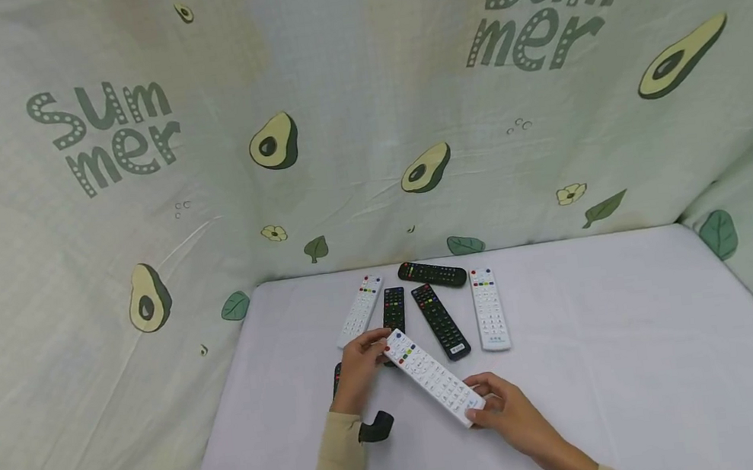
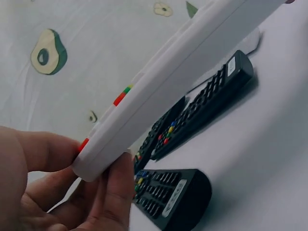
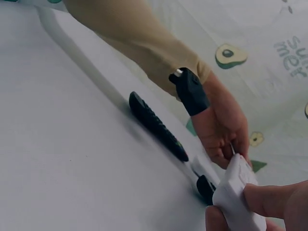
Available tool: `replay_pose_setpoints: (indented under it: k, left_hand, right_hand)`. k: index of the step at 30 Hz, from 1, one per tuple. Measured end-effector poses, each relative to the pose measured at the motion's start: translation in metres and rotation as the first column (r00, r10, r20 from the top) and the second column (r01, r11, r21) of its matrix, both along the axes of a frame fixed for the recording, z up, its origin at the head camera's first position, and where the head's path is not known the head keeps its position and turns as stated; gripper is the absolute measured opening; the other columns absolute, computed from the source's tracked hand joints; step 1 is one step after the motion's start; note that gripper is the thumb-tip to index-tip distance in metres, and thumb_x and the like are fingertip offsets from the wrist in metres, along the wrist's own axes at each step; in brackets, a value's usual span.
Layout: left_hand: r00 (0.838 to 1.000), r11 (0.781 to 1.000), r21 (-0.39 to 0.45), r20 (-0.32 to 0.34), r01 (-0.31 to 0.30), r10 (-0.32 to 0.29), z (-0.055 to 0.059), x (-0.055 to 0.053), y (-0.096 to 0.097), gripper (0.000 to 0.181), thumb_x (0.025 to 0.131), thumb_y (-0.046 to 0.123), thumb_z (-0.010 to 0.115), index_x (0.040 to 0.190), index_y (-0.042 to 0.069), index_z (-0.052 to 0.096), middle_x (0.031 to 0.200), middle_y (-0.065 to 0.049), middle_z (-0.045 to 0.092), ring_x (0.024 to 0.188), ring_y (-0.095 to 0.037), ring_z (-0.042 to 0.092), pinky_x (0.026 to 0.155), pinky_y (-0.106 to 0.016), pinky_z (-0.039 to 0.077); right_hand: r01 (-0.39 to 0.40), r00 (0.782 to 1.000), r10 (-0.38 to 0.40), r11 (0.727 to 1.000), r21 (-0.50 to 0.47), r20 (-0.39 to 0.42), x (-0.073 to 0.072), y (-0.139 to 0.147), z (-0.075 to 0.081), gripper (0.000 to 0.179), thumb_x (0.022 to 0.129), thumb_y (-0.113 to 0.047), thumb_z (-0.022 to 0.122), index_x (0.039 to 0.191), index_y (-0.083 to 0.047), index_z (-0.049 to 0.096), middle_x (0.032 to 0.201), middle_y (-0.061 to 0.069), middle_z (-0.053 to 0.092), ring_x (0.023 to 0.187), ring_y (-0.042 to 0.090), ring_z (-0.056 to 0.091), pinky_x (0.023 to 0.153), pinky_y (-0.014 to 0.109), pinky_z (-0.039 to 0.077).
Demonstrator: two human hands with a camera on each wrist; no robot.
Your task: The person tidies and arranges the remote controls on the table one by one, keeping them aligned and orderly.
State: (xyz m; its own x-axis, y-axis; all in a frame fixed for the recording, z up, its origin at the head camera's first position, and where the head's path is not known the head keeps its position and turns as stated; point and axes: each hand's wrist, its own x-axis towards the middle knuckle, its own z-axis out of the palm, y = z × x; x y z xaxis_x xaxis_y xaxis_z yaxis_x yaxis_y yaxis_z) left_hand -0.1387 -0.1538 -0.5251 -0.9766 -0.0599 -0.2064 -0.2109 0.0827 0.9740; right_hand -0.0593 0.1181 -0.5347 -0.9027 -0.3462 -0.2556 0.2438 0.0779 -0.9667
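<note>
A white remote control (image 1: 435, 377) with colored buttons is held at a slant above the table, button side up. My left hand (image 1: 358, 371) pinches its upper-left end, the thumb near the red button in the left wrist view. At the opposite end, my right hand (image 1: 508, 412) grips it between thumb and fingers. Beyond the left hand lies a black remote (image 1: 394, 308), its lower part mostly hidden. Another black remote (image 1: 336, 378) shows only a sliver beside the left wrist. In the right wrist view, the white remote (image 3: 236, 197) is seen end-on, leading toward the left hand (image 3: 224, 127).
Farther back on the white-covered table (image 1: 636, 345) lie a slanted black remote (image 1: 441, 322), a sideways black remote (image 1: 432, 273), an upright-lying white remote (image 1: 490, 309) and a tilted white remote (image 1: 360, 311). An avocado-print cloth (image 1: 348, 100) hangs behind. A black strap device (image 1: 377, 426) sits on the left wrist.
</note>
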Motion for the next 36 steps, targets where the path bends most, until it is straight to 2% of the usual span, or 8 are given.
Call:
replay_pose_setpoints:
  k: [4,11,16,20,24,30,33,36]
  left_hand:
    - [0.999,0.994,-0.098,0.024,0.041,-0.039,0.003,-0.001,-0.006,0.028,0.105,0.008,0.061,0.127,-0.004,0.072,0.126,-0.018,0.070,0.097,-0.015,0.065,0.085,-0.029,0.058]
    - [0.987,0.959,-0.231,0.026,0.163,-0.161,-0.001,-0.003,-0.019,0.023,0.101,0.008,0.066,0.119,-0.002,0.077,0.107,-0.011,0.074,0.084,-0.014,0.064,0.077,-0.029,0.057]
    - [0.961,0.900,-0.343,0.044,0.270,-0.272,0.001,-0.004,-0.026,0.021,0.101,0.010,0.066,0.117,0.002,0.078,0.104,-0.007,0.074,0.083,-0.015,0.061,0.072,-0.028,0.052]
    - [0.944,0.854,-0.410,0.067,0.321,-0.323,0.003,-0.003,-0.029,0.021,0.102,0.009,0.064,0.118,0.003,0.077,0.108,-0.008,0.073,0.087,-0.016,0.060,0.074,-0.028,0.050]
    - [0.934,0.824,-0.452,0.063,0.341,-0.352,0.003,-0.001,-0.032,0.021,0.100,0.004,0.063,0.117,0.001,0.077,0.112,-0.011,0.074,0.088,-0.017,0.063,0.074,-0.029,0.053]
    - [0.927,0.778,-0.527,0.053,0.343,-0.373,0.003,0.001,-0.036,0.021,0.099,0.001,0.060,0.114,-0.001,0.076,0.107,-0.013,0.074,0.084,-0.015,0.064,0.072,-0.030,0.056]
    - [0.927,0.766,-0.548,0.047,0.336,-0.373,0.002,0.001,-0.038,0.022,0.098,0.001,0.060,0.113,-0.002,0.076,0.103,-0.013,0.074,0.082,-0.015,0.065,0.071,-0.030,0.057]
    - [0.932,0.765,-0.556,0.052,0.325,-0.359,0.000,0.003,-0.040,0.022,0.099,0.001,0.060,0.113,-0.002,0.076,0.101,-0.012,0.074,0.081,-0.015,0.065,0.071,-0.030,0.056]
  right_hand:
    - [-0.045,0.999,0.045,0.999,-0.010,0.009,0.004,-0.005,-0.004,0.057,0.093,-0.002,0.075,0.142,0.011,0.050,0.115,0.015,0.063,0.095,0.022,0.067,0.079,0.031,0.063]
    - [-0.145,0.989,0.145,0.989,-0.013,0.025,0.012,-0.017,-0.017,0.061,0.090,-0.001,0.076,0.143,0.012,0.049,0.106,0.010,0.063,0.086,0.019,0.068,0.072,0.026,0.060]
    - [-0.221,0.974,0.223,0.974,-0.052,0.044,0.019,-0.032,-0.024,0.062,0.090,0.000,0.076,0.144,0.012,0.047,0.105,0.009,0.061,0.084,0.019,0.066,0.070,0.024,0.056]
    - [-0.250,0.968,0.252,0.967,-0.054,0.022,0.024,-0.046,-0.029,0.060,0.090,0.000,0.076,0.141,0.012,0.048,0.103,0.009,0.062,0.086,0.020,0.067,0.070,0.024,0.056]
    - [-0.257,0.966,0.257,0.966,-0.002,-0.001,0.028,-0.059,-0.030,0.059,0.088,-0.001,0.078,0.139,0.011,0.049,0.102,0.008,0.063,0.088,0.020,0.067,0.071,0.024,0.055]
    - [-0.249,0.968,0.249,0.968,0.034,-0.003,0.030,-0.077,-0.029,0.067,0.086,0.000,0.080,0.143,0.009,0.046,0.099,0.007,0.062,0.086,0.019,0.065,0.068,0.025,0.055]
    - [-0.254,0.967,0.256,0.965,0.063,-0.012,0.030,-0.086,-0.028,0.074,0.085,0.000,0.081,0.148,0.007,0.043,0.101,0.006,0.061,0.085,0.018,0.065,0.067,0.025,0.055]
    - [-0.264,0.964,0.266,0.961,0.085,-0.008,0.029,-0.094,-0.025,0.082,0.085,-0.001,0.081,0.154,0.006,0.038,0.104,0.005,0.060,0.085,0.017,0.065,0.067,0.024,0.054]
